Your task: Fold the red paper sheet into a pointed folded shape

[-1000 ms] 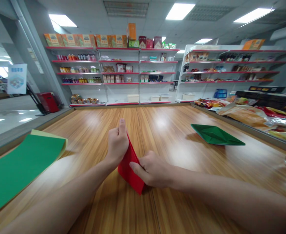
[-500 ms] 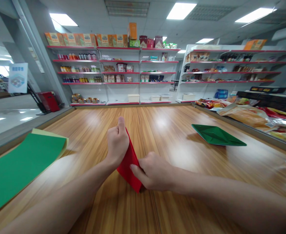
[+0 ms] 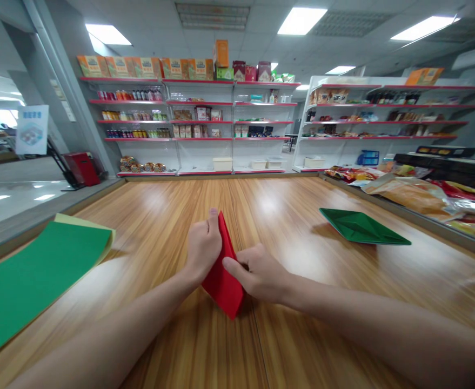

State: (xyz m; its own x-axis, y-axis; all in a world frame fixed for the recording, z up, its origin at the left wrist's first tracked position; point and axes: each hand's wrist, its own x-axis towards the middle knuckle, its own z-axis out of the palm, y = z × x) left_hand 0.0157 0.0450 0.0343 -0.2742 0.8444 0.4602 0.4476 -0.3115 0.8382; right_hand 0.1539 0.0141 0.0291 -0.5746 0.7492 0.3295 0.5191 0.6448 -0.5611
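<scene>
"Where's the red paper [image 3: 226,286], and how's the grip?"

"Dial's centre, at the counter [image 3: 289,205] — left hand [image 3: 205,246] closed round its left edge, right hand [image 3: 261,274] pinching its right side, thumb on top."

"How far along?"

"Partly folded, I'd judge. The folded green paper [image 3: 362,227], between two and three o'clock, looks finished; the green sheet [image 3: 42,265] at nine shows no creases."

"Any writing?"

"Sign [image 3: 32,129] at ten, orange boxes [image 3: 148,67] at eleven — lettering too blurred."

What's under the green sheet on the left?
Pale yellow paper peeks out from the green sheet at its far and right edges, over the wooden table. The rest beneath is covered; sheet count unclear.
</scene>
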